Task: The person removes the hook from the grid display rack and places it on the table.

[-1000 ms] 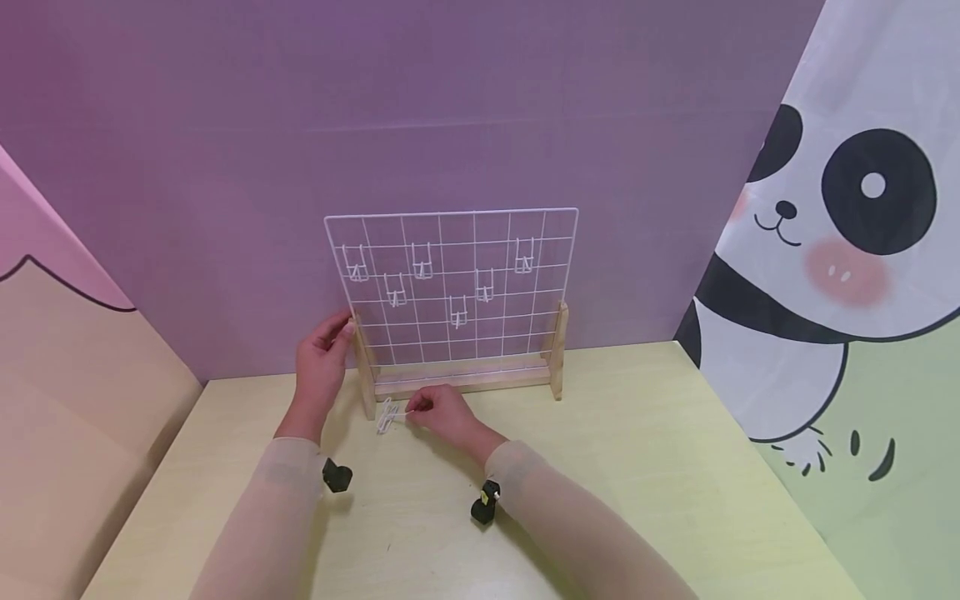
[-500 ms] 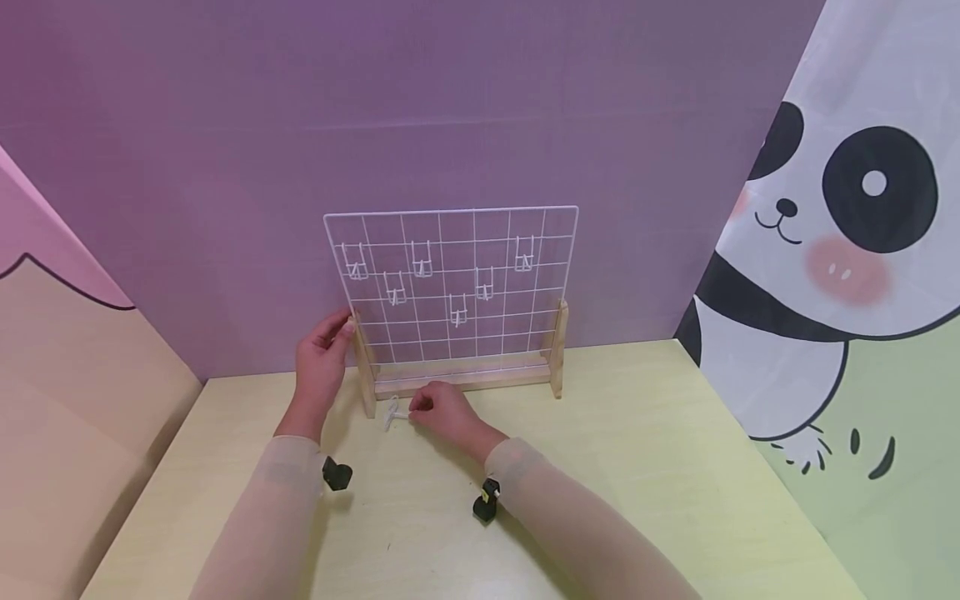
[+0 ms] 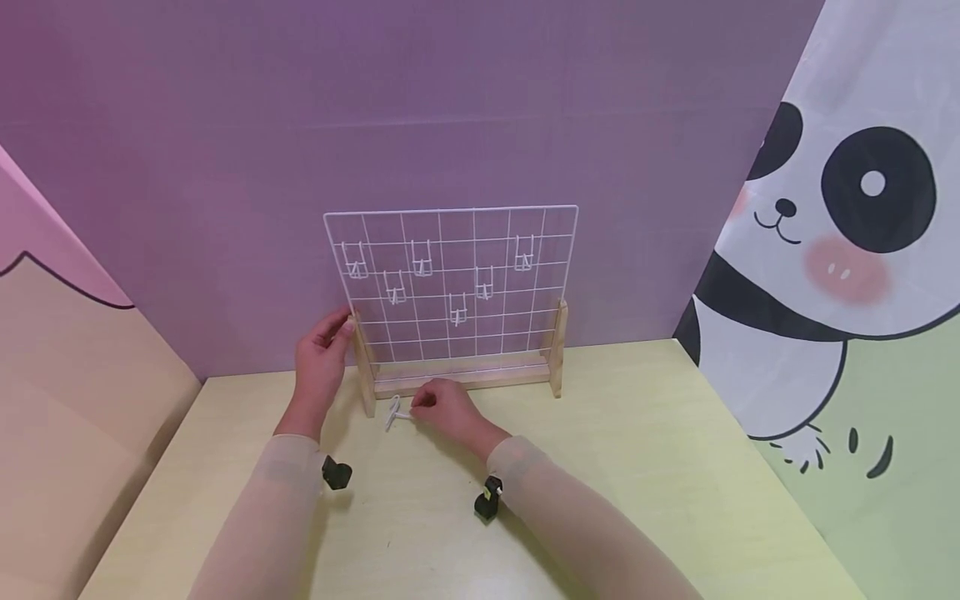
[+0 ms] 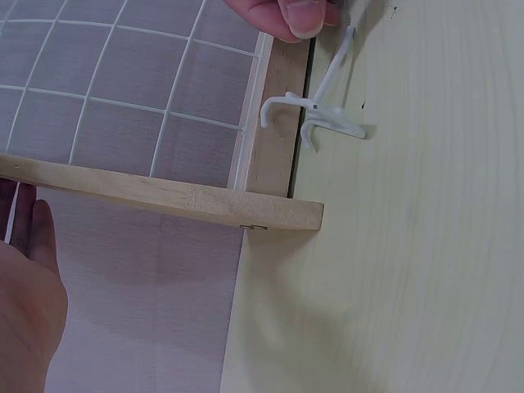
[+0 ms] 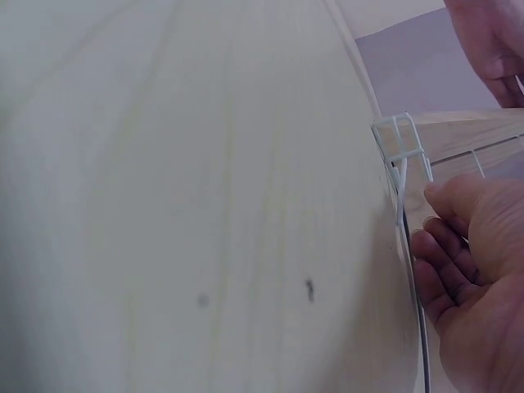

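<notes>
Pinching white hook point(image 3: 394, 412) beside rack's edge point(image 3: 365, 367)

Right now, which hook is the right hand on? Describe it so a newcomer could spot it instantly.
Start at the white wire grid panel standing in its wooden stand at the back of the yellow table. In front of the stand's left foot, the right hand pinches a small white wire hook. Unlike the six hooks hanging on the grid, it is loose, down at the tabletop.

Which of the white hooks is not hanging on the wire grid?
The white hook lying on the table, in front of the wooden stand's left foot, pinched by the right hand. The six others hang on the wire grid.
</notes>
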Action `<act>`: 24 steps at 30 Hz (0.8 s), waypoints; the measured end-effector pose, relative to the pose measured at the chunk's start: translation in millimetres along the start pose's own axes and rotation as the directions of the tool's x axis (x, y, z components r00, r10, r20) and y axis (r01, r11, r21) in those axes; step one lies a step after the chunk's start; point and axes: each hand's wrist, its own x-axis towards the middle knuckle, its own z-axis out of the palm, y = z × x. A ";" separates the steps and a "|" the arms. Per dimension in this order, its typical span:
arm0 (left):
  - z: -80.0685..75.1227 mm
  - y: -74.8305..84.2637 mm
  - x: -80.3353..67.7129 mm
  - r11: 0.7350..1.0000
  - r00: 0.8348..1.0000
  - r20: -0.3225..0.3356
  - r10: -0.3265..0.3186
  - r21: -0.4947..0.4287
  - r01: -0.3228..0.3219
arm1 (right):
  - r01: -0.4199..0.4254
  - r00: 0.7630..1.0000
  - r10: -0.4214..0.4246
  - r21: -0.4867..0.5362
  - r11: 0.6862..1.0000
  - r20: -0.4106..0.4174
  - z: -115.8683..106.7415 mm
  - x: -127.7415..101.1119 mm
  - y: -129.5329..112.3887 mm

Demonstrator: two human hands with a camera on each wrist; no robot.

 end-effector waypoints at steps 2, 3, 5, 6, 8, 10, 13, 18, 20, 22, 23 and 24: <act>-0.2 -0.2 0.2 1.000 1.000 -0.001 0.001 0.004 -0.001 | -0.001 1.000 0.002 0.002 1.000 -0.005 -1.0 0.4 1.1; -0.3 -0.1 0.2 1.000 1.000 -0.001 0.000 0.004 0.000 | -0.003 1.000 0.003 0.004 1.000 -0.009 -1.6 0.4 1.6; -0.4 0.1 0.2 1.000 1.000 0.001 0.003 0.001 -0.003 | -0.005 1.000 0.005 0.012 1.000 -0.020 -3.0 0.5 3.0; -0.6 0.4 0.2 1.000 1.000 0.003 0.003 0.003 -0.003 | -0.005 1.000 0.005 0.016 1.000 -0.027 -4.0 0.2 3.5; -1.4 0.5 0.4 1.000 1.000 0.005 -0.004 0.006 0.004 | -0.009 0.999 0.010 0.027 1.000 -0.036 -6.3 -0.4 4.4; -1.7 1.0 0.2 1.000 1.000 0.007 -0.006 0.005 0.006 | -0.013 0.999 0.015 0.035 0.999 -0.042 -9.5 -1.5 4.8; -2.0 0.8 0.6 1.000 1.000 0.009 -0.014 0.009 0.014 | -0.017 0.998 0.019 0.048 0.999 -0.053 -15.5 -3.6 5.2; -1.2 0.3 0.4 1.000 1.000 0.005 0.001 0.004 -0.001 | 0.000 0.995 0.005 0.049 0.999 -0.097 -27.2 -7.4 5.5; -0.8 0.2 0.0 1.000 1.000 0.002 0.006 -0.001 -0.006 | 0.009 0.993 -0.004 0.040 0.999 -0.116 -31.8 -9.1 5.6; -0.5 0.3 -0.1 1.000 1.000 0.004 0.005 -0.004 -0.005 | 0.021 0.991 -0.016 0.037 0.999 -0.133 -36.3 -10.8 6.5; -0.4 0.2 -0.2 1.000 1.000 0.005 0.002 -0.005 -0.002 | 0.027 0.990 -0.022 0.037 0.999 -0.142 -38.7 -11.8 6.8; -0.5 0.2 -0.2 1.000 1.000 0.006 -0.003 -0.004 0.003 | 0.034 0.989 -0.028 0.041 0.999 -0.147 -41.2 -12.9 6.9</act>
